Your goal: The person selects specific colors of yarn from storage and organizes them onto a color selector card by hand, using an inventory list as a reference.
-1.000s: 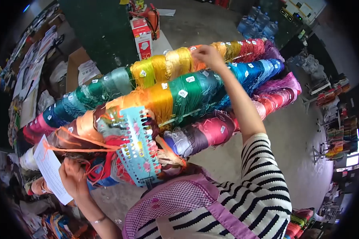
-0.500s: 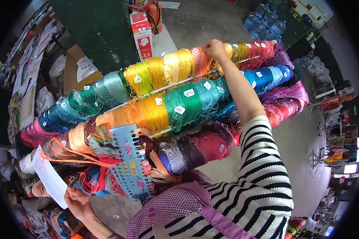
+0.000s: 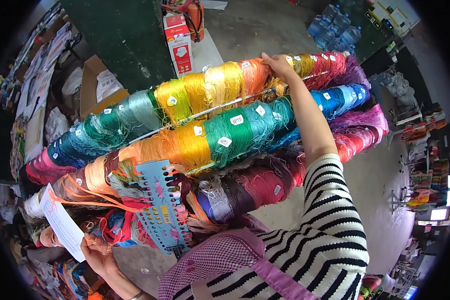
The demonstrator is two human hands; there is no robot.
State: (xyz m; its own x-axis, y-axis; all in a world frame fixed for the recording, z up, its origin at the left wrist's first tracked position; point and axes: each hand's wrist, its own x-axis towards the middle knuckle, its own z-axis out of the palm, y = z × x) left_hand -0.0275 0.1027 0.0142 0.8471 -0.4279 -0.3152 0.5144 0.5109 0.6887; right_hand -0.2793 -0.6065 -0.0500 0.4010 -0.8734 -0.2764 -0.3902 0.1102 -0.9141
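Note:
My right hand point(image 3: 281, 67) is at the top row of thread skeins, with its fingers around the edge of an orange skein point(image 3: 254, 75); part of the fingers is hidden. My left hand point(image 3: 99, 254) is closed on the lower corner of a white printed sheet point(image 3: 62, 222). Orange thread point(image 3: 97, 197) runs from the sheet's upper edge to a blue punched thread card point(image 3: 160, 195), which has strands of several colours through its side holes. Close to my right hand, a yellow skein point(image 3: 224, 82) and an olive skein point(image 3: 303, 64) hang on the same row.
Green skeins point(image 3: 230, 132) with numbered labels fill the middle row, and dark red skeins point(image 3: 265, 182) the lower one. A metal rod point(image 3: 220, 105) shows between rows. Beyond stand a cardboard box point(image 3: 97, 82), a fire extinguisher point(image 3: 195, 22) and water bottles point(image 3: 335, 27).
My right hand has shifted slightly right and down along the top row, uncovering more of the orange skein. My left hand and the sheet stay nearly still.

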